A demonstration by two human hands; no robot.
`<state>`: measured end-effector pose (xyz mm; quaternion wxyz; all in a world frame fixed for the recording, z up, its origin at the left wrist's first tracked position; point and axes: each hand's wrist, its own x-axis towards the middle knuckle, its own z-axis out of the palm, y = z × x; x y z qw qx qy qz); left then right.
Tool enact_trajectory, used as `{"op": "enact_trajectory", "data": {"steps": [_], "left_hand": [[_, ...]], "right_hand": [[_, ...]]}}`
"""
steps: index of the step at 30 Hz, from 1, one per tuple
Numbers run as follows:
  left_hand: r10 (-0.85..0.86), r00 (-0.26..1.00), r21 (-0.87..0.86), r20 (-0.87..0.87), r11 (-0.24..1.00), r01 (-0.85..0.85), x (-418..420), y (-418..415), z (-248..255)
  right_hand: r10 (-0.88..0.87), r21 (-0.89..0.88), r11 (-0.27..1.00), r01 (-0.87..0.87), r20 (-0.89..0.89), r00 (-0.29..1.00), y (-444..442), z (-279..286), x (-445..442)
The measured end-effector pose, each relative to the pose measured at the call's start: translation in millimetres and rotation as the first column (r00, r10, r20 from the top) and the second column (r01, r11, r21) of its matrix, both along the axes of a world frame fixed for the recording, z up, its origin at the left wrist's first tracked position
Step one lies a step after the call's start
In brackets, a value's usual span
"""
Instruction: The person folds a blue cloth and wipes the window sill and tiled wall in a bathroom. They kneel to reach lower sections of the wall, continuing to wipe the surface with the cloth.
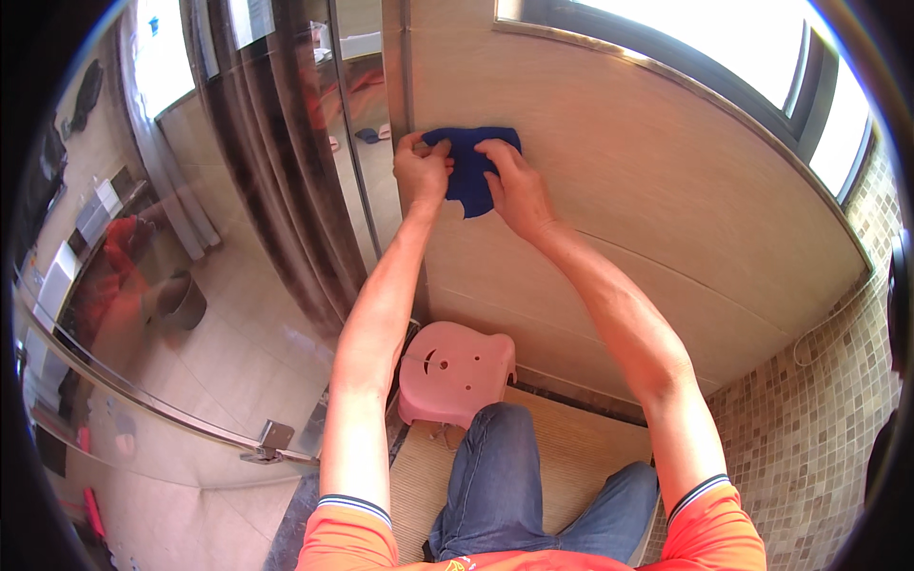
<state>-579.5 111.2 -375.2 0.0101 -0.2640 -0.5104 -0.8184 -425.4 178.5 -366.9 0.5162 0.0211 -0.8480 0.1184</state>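
Observation:
A dark blue cloth (475,168) lies spread against the beige tiled wall (643,143), close to the metal edge strip of the glass shower partition. At the cloth's upper left, my left hand (423,170) pinches its edge between thumb and fingers. My right hand (518,187) rests on the cloth's right side with bent fingers, its thumb apart from the fingertips; whether it grips any fabric cannot be told. Part of the cloth's lower edge hangs down between both hands.
Below the hands stands a pink plastic stool (457,371) with a smiling face cut-out. A glass panel with a metal hinge (271,439) is at the left, a brown curtain (278,157) behind it. A window (685,50) is above right, a mosaic wall (800,407) at the right.

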Motion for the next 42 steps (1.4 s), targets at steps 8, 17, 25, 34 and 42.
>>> {"op": "enact_trajectory", "data": {"steps": [8,17,25,34,42], "left_hand": [[0.376,0.771,0.102,-0.513,0.919,-0.38,44.8,26.9,-40.1],[0.356,0.6,0.115,-0.717,0.908,-0.402,40.3,46.4,-76.1],[0.324,0.396,0.186,-0.859,0.918,-0.35,-14.0,28.5,-63.9],[0.395,0.216,0.251,-0.893,0.836,-0.488,-40.7,28.1,-77.5],[0.298,0.239,0.091,-0.924,0.78,-0.62,-18.9,7.5,-144.7]], "right_hand": [[-0.504,0.825,0.488,0.284,0.0,0.864,45.2,4.5,12.3],[-0.659,0.907,0.336,0.254,0.033,0.752,42.6,6.5,9.2],[-0.61,0.827,0.451,0.336,0.012,0.792,42.7,-17.6,-10.5],[-0.611,0.799,0.458,0.39,-0.036,0.791,38.1,-39.9,-23.9],[-0.624,0.799,0.516,0.308,0.104,0.774,27.6,-102.3,-21.2]]}}
